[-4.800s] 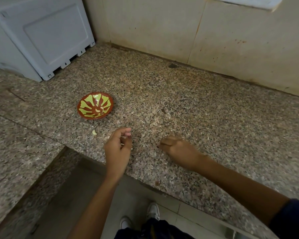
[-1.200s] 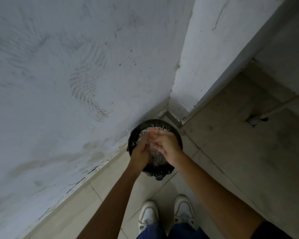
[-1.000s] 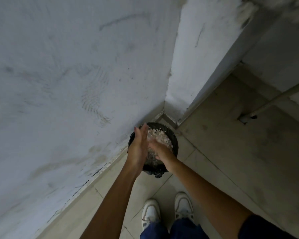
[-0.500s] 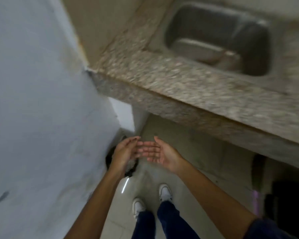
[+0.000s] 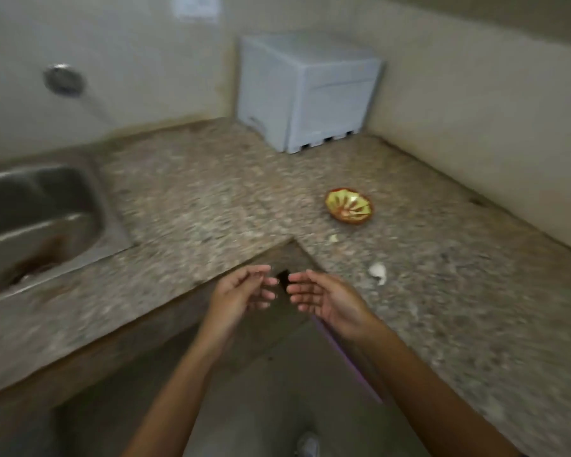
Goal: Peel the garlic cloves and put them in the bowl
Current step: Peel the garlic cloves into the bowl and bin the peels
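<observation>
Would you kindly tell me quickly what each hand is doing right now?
Left hand: open, fingers relaxed, holding nothing.
Right hand: open, palm up, holding nothing.

View now off the floor bin and back over the counter (image 5: 211,206), bowl (image 5: 349,206) again visible, both hands (image 5: 244,291) seemingly empty.

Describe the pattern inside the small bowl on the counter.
Small round bowl: yellow-green radiating petals on red-brown; head view.

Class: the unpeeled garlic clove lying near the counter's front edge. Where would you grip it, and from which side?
Pinch the garlic clove across its plump rounded body, not the thin tail curling toward the counter edge. Come from above with the right hand, which is open and nearest; the clove lies flat on the counter.
</observation>
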